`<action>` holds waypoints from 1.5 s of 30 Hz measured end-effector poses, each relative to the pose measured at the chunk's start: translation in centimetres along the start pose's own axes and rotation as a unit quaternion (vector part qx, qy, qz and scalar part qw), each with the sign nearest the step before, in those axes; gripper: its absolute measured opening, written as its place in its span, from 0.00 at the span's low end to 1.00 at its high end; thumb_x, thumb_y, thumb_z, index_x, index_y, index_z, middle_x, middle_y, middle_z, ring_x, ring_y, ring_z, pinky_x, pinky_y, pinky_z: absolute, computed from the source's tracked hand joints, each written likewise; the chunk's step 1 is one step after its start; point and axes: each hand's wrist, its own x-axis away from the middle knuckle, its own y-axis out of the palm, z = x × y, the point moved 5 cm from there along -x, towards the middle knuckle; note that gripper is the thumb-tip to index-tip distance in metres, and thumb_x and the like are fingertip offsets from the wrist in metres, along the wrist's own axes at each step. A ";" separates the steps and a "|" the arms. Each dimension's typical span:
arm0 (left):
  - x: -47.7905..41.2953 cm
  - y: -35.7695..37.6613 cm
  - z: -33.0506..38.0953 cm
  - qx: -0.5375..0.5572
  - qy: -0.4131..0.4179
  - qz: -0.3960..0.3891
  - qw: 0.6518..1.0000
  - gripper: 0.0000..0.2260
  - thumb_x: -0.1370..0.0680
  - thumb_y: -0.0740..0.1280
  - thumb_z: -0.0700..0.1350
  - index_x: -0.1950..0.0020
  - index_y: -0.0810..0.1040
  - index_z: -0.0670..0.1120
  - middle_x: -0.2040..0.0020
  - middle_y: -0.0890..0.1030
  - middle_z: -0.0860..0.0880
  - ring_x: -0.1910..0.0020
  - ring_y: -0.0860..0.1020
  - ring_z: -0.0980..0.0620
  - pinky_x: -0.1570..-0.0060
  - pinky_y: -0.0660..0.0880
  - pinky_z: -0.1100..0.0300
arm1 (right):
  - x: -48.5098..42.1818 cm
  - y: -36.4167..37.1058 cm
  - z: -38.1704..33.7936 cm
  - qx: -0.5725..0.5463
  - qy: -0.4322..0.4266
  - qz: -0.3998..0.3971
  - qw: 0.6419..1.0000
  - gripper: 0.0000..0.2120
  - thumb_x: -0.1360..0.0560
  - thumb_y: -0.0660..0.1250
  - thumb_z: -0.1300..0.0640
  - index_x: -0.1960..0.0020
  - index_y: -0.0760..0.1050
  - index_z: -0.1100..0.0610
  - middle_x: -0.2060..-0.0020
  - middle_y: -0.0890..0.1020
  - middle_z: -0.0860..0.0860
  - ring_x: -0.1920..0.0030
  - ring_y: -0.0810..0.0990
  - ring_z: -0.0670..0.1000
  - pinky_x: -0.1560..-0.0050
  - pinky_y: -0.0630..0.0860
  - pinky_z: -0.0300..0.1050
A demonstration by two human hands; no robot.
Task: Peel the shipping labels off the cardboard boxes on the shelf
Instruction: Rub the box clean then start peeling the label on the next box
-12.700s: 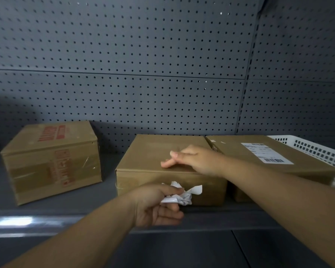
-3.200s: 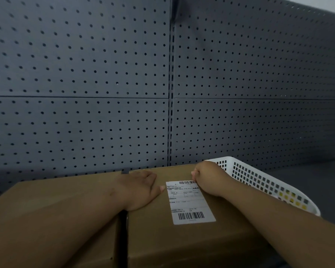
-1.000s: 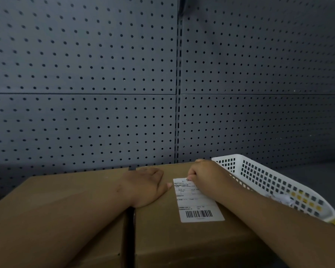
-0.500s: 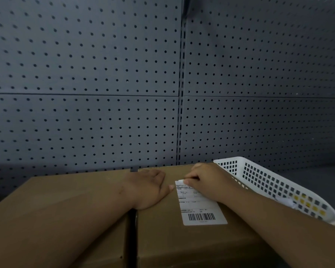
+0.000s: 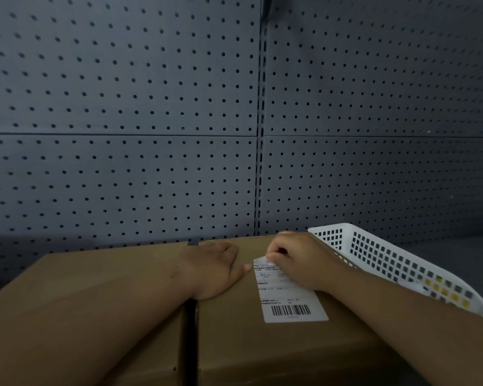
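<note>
Head view, single frame.

On the shelf (image 5: 457, 252): two cardboard boxes side by side, with a narrow dark gap between them. Behind them, a grey pegboard panel (image 5: 123, 162).

Left box (image 5: 81, 288): plain brown top, crossed by the left forearm.

Right box (image 5: 262, 352): carries the shipping label (image 5: 290, 302) on its top face, right of centre. Long side of the label running from the far edge toward the near edge, barcode at the near end. Near end and middle lying flat on the cardboard. Far left corner lifted slightly off the surface.

Left hand (image 5: 212, 268): spread flat, palm down, fingers straight and close together. Pressed on the top of the right box near its left edge. Thumb tip at the label's left edge; actual contact with the paper not resolvable.

Right hand (image 5: 299, 260): fingers curled, thumb and forefinger pinching the raised far left corner of the label. Heel of the hand and wrist over the label's right edge.

White perforated basket (image 5: 402, 263): just beside the right box, on its right side, tilted with the far corner high. Contact with the box hidden by the right forearm. Yellow patches visible through the holes near its lower right; contents not identifiable.
</note>
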 end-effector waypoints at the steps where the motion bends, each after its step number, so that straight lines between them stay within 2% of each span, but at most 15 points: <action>1: 0.0 0.0 0.0 0.000 0.001 0.000 1.000 0.31 0.20 0.40 0.62 0.21 0.49 0.47 0.21 0.51 0.48 0.23 0.52 0.49 0.27 0.55 0.51 | 0.0 0.0 0.1 0.000 0.004 -0.004 1.000 0.07 0.21 0.61 0.53 0.53 0.76 0.53 0.57 0.75 0.43 0.59 0.71 0.37 0.60 0.64 0.28; 4: 0.1 0.0 0.0 0.004 0.001 -0.002 1.000 0.30 0.19 0.41 0.62 0.21 0.49 0.47 0.21 0.51 0.48 0.23 0.52 0.49 0.27 0.54 0.51 | -0.1 0.0 0.6 -0.026 0.025 -0.027 0.999 0.10 0.24 0.64 0.48 0.45 0.76 0.50 0.53 0.77 0.40 0.55 0.73 0.37 0.54 0.70 0.32; 6: 0.1 0.0 0.0 0.006 0.000 -0.004 1.000 0.30 0.19 0.41 0.62 0.21 0.49 0.47 0.21 0.51 0.48 0.23 0.52 0.49 0.27 0.54 0.52 | 0.0 0.1 1.7 -0.075 0.061 -0.057 0.994 0.24 0.25 0.66 0.47 0.30 0.66 0.46 0.44 0.75 0.38 0.44 0.74 0.40 0.40 0.72 0.40; 8: 0.2 0.0 0.1 0.006 -0.001 -0.005 1.000 0.30 0.19 0.41 0.62 0.21 0.48 0.47 0.21 0.50 0.48 0.23 0.52 0.49 0.27 0.53 0.52 | 0.1 0.3 2.4 -0.065 0.082 -0.082 0.991 0.31 0.26 0.66 0.44 0.26 0.58 0.45 0.38 0.71 0.39 0.37 0.71 0.43 0.34 0.68 0.44; 12: 0.2 0.1 0.0 0.007 -0.003 -0.005 1.000 0.30 0.19 0.41 0.62 0.21 0.48 0.48 0.21 0.50 0.49 0.23 0.51 0.50 0.27 0.53 0.52 | 0.3 -0.1 2.0 0.008 0.051 -0.090 0.995 0.17 0.23 0.64 0.47 0.36 0.75 0.49 0.39 0.78 0.44 0.42 0.75 0.40 0.39 0.70 0.38; 16: 0.3 0.1 -0.1 0.009 -0.001 -0.005 1.000 0.30 0.19 0.41 0.62 0.21 0.48 0.48 0.21 0.50 0.49 0.23 0.51 0.50 0.26 0.53 0.52 | 1.1 -1.3 2.6 0.066 0.075 -0.050 0.994 0.10 0.23 0.64 0.51 0.44 0.81 0.49 0.49 0.82 0.43 0.53 0.77 0.40 0.50 0.73 0.34; 20: 0.2 0.0 0.0 0.007 0.000 0.000 1.000 0.30 0.19 0.41 0.62 0.21 0.49 0.48 0.21 0.50 0.49 0.23 0.52 0.50 0.26 0.53 0.51 | 1.0 -1.7 2.9 0.087 0.086 -0.034 0.992 0.09 0.23 0.65 0.52 0.47 0.81 0.51 0.50 0.82 0.44 0.56 0.76 0.40 0.56 0.69 0.28; 23: 0.1 0.1 0.0 0.006 0.001 -0.003 1.000 0.30 0.19 0.41 0.62 0.21 0.49 0.47 0.21 0.50 0.49 0.23 0.52 0.51 0.26 0.53 0.52 | 0.8 -1.9 2.9 0.082 0.101 -0.052 0.990 0.15 0.23 0.64 0.52 0.37 0.76 0.53 0.43 0.80 0.47 0.45 0.76 0.45 0.47 0.68 0.34; 26: 0.2 0.1 0.0 0.003 -0.001 -0.006 1.000 0.30 0.19 0.40 0.62 0.21 0.48 0.47 0.21 0.50 0.49 0.23 0.51 0.51 0.26 0.53 0.53 | 0.8 -1.7 2.8 0.107 0.085 -0.090 0.986 0.13 0.21 0.60 0.53 0.39 0.78 0.52 0.45 0.79 0.48 0.46 0.75 0.46 0.50 0.66 0.36; 30: 0.2 0.0 0.1 -0.001 -0.002 -0.005 1.000 0.30 0.19 0.40 0.61 0.21 0.48 0.47 0.21 0.50 0.49 0.23 0.51 0.51 0.26 0.52 0.52 | 0.4 -1.3 2.3 0.211 0.058 -0.127 0.968 0.11 0.20 0.58 0.55 0.51 0.79 0.53 0.52 0.74 0.50 0.53 0.73 0.48 0.57 0.66 0.37; 35: 0.2 0.1 0.1 -0.002 -0.006 -0.010 1.000 0.30 0.19 0.40 0.62 0.21 0.48 0.48 0.21 0.49 0.49 0.23 0.51 0.50 0.27 0.52 0.51 | -0.2 -0.7 1.5 0.327 -0.008 -0.148 0.933 0.11 0.20 0.56 0.58 0.44 0.75 0.61 0.45 0.74 0.53 0.51 0.73 0.50 0.57 0.64 0.38; 38: 0.2 0.1 0.0 0.001 -0.006 -0.008 1.000 0.30 0.19 0.40 0.62 0.21 0.48 0.48 0.21 0.50 0.49 0.23 0.52 0.50 0.26 0.53 0.51 | -0.3 -0.9 1.1 0.313 -0.009 -0.159 0.936 0.11 0.21 0.56 0.59 0.46 0.76 0.61 0.51 0.73 0.53 0.56 0.69 0.48 0.58 0.67 0.39; 42: 0.2 0.1 0.0 0.009 -0.006 -0.003 1.000 0.30 0.19 0.40 0.62 0.21 0.48 0.48 0.21 0.50 0.49 0.23 0.52 0.50 0.26 0.53 0.51 | 0.0 -1.8 1.7 0.200 0.040 -0.164 0.965 0.08 0.26 0.59 0.61 0.60 0.75 0.61 0.62 0.71 0.56 0.64 0.69 0.49 0.65 0.68 0.36; 44: 0.1 0.1 0.0 0.013 -0.005 -0.003 1.000 0.30 0.19 0.41 0.61 0.21 0.48 0.48 0.21 0.50 0.49 0.23 0.51 0.50 0.26 0.52 0.52 | 0.4 -2.4 2.5 0.101 0.071 -0.146 0.982 0.09 0.25 0.61 0.61 0.58 0.78 0.64 0.61 0.79 0.57 0.62 0.76 0.51 0.60 0.74 0.37; 45: 0.1 0.1 0.0 0.013 -0.005 -0.003 1.000 0.30 0.19 0.41 0.61 0.21 0.48 0.48 0.21 0.50 0.49 0.23 0.51 0.50 0.26 0.52 0.52 | 0.6 -2.6 2.8 0.067 0.086 -0.135 0.985 0.10 0.24 0.62 0.59 0.56 0.79 0.64 0.57 0.82 0.51 0.58 0.79 0.52 0.55 0.78 0.40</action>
